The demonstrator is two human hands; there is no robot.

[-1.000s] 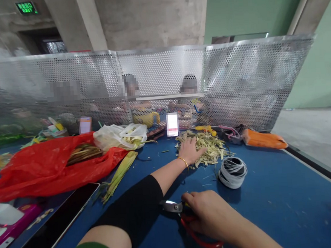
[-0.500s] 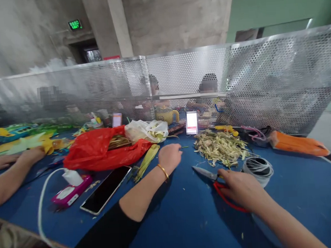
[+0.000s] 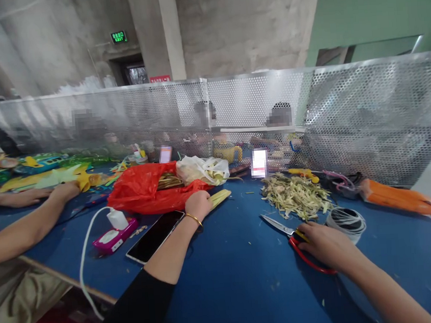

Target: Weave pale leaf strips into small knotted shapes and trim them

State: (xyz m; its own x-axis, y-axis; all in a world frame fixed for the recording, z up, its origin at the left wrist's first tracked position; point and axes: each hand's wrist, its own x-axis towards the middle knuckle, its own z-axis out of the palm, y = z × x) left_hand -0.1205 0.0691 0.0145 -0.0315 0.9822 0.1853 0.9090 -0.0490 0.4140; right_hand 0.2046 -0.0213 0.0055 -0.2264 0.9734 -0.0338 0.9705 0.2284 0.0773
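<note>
My left hand (image 3: 198, 206), with a gold bangle at the wrist, is closed over a flat bundle of pale yellow-green leaf strips (image 3: 221, 197). Its fingertips are mostly hidden, and the strips stick out to the right of it. My right hand (image 3: 326, 242) rests on the handles of a pair of red-handled scissors (image 3: 278, 224), fingers curled round them. The blades lie low over the blue table (image 3: 242, 277) and point up and left. Just beyond the scissors is a heap of shredded leaf cuttings (image 3: 293, 195). A coil of grey strip (image 3: 347, 223) sits beside my right hand.
A red plastic bag (image 3: 143, 188) and a white bag (image 3: 201, 169) lie behind my left hand. Nearer stand a phone (image 3: 154, 238) and a purple power socket (image 3: 113, 240). A co-worker's arms (image 3: 31, 223) are at left. An orange packet (image 3: 398, 198) lies right, before a perforated metal screen (image 3: 255, 94).
My left hand has moved left onto the leaf strips and closed on them; the strips now point right. My right hand keeps hold of the scissors. The view has shifted slightly.
</note>
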